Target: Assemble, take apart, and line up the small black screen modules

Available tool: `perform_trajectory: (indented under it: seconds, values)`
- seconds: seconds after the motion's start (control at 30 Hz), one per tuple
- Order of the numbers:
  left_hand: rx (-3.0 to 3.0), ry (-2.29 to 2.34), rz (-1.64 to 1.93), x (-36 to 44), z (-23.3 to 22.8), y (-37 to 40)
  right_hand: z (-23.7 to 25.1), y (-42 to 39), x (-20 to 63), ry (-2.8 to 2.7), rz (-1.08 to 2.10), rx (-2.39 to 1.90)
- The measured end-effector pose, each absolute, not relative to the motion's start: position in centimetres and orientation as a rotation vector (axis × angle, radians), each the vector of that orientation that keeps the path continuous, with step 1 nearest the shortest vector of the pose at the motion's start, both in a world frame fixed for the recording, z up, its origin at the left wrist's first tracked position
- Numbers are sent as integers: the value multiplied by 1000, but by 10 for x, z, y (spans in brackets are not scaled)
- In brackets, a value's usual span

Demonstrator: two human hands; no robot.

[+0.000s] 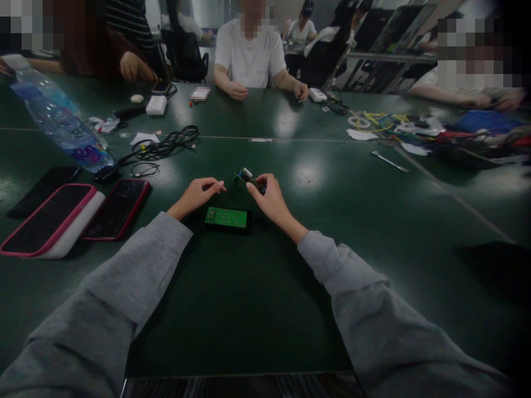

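Between thumb and fingers, my right hand [267,193] grips a small circuit board with parts on it [241,178], held a little above the table. My left hand [202,193] is just left of that board, apart from it, its fingers stretched forward and nothing seen in them. Below both hands, a green circuit board [228,216] lies face up in a black case [249,224] on the dark green table [240,309].
To the left are a phone with a red rim [118,210], another in a pink case [50,218], plastic bottles [62,127] and a black cable [166,146]. A wrench [390,161] and tangled wires [394,124] lie right. A person in white [249,55] sits opposite.
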State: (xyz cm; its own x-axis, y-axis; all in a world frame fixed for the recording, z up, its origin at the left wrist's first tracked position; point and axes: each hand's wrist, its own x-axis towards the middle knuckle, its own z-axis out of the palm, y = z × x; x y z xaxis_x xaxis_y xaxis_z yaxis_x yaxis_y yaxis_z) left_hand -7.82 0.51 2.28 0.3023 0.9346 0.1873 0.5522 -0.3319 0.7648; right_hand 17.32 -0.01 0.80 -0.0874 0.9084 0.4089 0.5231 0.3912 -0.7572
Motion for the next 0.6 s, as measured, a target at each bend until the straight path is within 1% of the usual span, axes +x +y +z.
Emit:
perform_trajectory:
  seconds: [0.13,0.37,0.6]
  values:
    - [2002,1314,848,-79,23,5,7,-1,173,-1750,496,-1225]
    - [1997,1319,862,-77,23,6,7,0,174,-1595,600,-1201]
    - [2001,1300,862,-79,22,6,3,9,179,-1501,592,-1341]
